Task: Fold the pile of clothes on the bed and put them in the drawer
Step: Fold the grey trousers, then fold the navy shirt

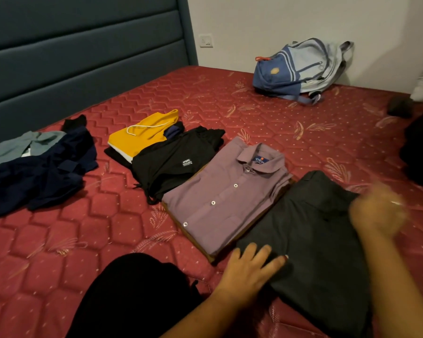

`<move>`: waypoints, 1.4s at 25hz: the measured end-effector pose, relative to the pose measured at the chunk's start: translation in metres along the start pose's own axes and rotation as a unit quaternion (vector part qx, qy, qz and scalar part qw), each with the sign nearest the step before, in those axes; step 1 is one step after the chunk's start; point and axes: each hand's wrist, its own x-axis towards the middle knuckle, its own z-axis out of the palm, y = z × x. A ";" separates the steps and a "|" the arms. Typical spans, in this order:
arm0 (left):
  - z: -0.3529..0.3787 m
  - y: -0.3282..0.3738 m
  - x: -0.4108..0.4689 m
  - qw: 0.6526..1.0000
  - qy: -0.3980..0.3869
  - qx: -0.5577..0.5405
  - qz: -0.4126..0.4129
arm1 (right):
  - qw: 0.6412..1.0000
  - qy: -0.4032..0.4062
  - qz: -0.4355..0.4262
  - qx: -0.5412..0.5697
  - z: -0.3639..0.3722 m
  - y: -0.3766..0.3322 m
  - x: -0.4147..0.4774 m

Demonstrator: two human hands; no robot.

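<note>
1. Red quilted mattress of the bed (108, 240) fills the view. A dark blue padded headboard (83, 57) stands behind it, and a blue and grey backpack (298, 69) leans on the white wall.
2. Folded clothes lie in a diagonal row, likely so each stays neat until it is carried off: a yellow drawstring garment (142, 137), a black garment with a small white label (174, 164), and a mauve button-up shirt (225, 198).
3. Nearest in the row is a charcoal grey folded garment (315, 240), just beside the mauve shirt.
4. The left hand (252, 269) lies flat on its near corner with fingers spread wide, apparently pinning the fold.
5. The right hand (376, 211) is over its far edge, too blurred to tell whether it grips; it seems to be smoothing.
6. A crumpled heap of navy and grey-green clothes (42, 172) waits unfolded at the left, well apart from the row.
7. No drawer is in view, so storing is not yet begun.
</note>
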 end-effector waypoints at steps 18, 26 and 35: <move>-0.016 -0.042 -0.009 0.980 -0.189 0.064 0.009 | 0.972 -0.192 -0.097 -0.089 0.059 -0.064 -0.123; -0.061 -0.101 -0.018 0.974 -0.065 -0.028 -0.216 | 0.966 -0.204 -0.149 -0.061 0.048 -0.145 -0.128; -0.059 -0.178 -0.079 0.902 -0.070 -0.034 -0.425 | 0.892 -0.391 -0.206 -0.099 0.068 -0.241 -0.171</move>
